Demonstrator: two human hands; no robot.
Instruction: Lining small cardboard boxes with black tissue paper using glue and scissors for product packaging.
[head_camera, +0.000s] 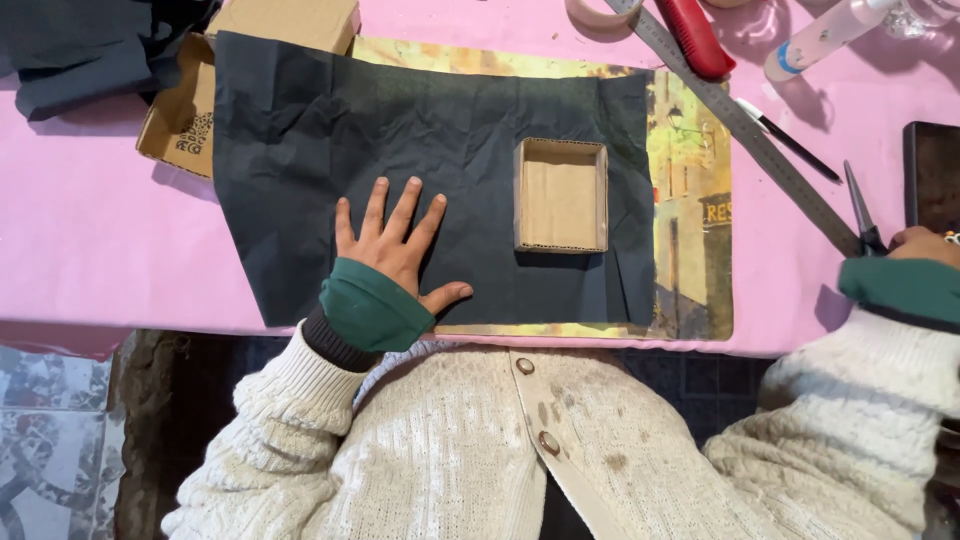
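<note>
We see the left hand (393, 247) lying flat with fingers spread on a creased black paper sheet (400, 130), gripping nothing. The sheet covers most of a printed mat (690, 200) on the pink table (90, 220). A small open cardboard box (560, 195) sits on the sheet, just right of that hand. At the right edge, the right hand (925, 243) closes on scissors (862, 215), near a steel ruler (745, 130). A red-handled tool (695, 35) lies at the far side.
</note>
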